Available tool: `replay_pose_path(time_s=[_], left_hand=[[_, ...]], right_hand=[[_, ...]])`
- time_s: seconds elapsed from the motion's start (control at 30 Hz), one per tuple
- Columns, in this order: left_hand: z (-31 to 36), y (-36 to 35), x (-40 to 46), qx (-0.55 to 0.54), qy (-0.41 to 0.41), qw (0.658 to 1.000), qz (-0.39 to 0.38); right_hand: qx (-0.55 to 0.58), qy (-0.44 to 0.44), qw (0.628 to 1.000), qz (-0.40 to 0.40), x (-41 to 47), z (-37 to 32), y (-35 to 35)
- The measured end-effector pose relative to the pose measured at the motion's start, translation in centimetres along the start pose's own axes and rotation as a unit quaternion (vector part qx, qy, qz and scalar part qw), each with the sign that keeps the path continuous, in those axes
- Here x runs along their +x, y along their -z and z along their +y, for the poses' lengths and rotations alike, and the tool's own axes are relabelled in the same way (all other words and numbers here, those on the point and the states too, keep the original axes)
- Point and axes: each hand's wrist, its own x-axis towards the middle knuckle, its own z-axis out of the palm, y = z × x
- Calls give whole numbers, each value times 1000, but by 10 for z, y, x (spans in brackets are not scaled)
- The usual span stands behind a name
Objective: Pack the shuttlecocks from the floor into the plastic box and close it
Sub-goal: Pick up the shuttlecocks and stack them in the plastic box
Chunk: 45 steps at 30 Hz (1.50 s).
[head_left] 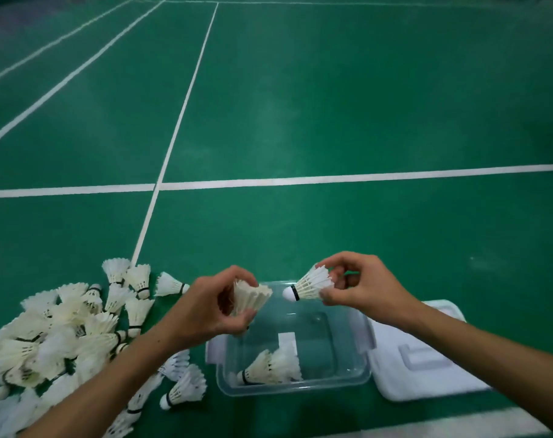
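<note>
A clear plastic box [360, 379] stands open on the green floor, with a few white shuttlecocks [270, 366] lying in its near left corner. My left hand [212, 306] holds a shuttlecock [251, 297] above the box's left rim, feathers pointing right. My right hand [362, 287] pinches the feather end of another shuttlecock [311, 284] above the box's far edge, its white cork tip aimed left at the first one. A large heap of loose shuttlecocks [63, 339] covers the floor at the left.
The box's white lid [427, 355] lies flat on the floor just right of the box. White court lines [332, 178] cross the green floor beyond. Stray shuttlecocks [186, 388] lie between the heap and the box.
</note>
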Motion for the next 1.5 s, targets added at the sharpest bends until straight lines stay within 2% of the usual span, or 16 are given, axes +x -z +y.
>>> replay_pose_path(time_s=[0.17, 0.3, 0.43, 0.67, 0.9, 1.1, 1.3, 1.5], left_hand=[[0, -41, 14, 33, -32, 991, -129], [-6, -64, 31, 65, -22, 968, -241], [-8, -81, 47, 85, -19, 950, -299], [-20, -103, 61, 142, 9, 927, -346], [-18, -105, 63, 209, 56, 887, -409], [-14, -89, 63, 230, 64, 882, -406], [-9, -82, 55, 233, 55, 882, -406], [-6, -83, 54, 230, 55, 878, -416]], right_hand=[[-59, -52, 997, 22, -41, 45, 0], [-91, -66, 993, 38, -46, 66, -8], [-116, -76, 988, 64, -47, 73, -14], [-180, -69, 978, 82, -50, 71, -23], [-254, -54, 963, 70, -52, 72, -41], [-240, -68, 967, 57, -44, 74, -56], [-136, -152, 979, -4, -41, 85, -72], [-114, -242, 958, -104, -22, 90, -73]])
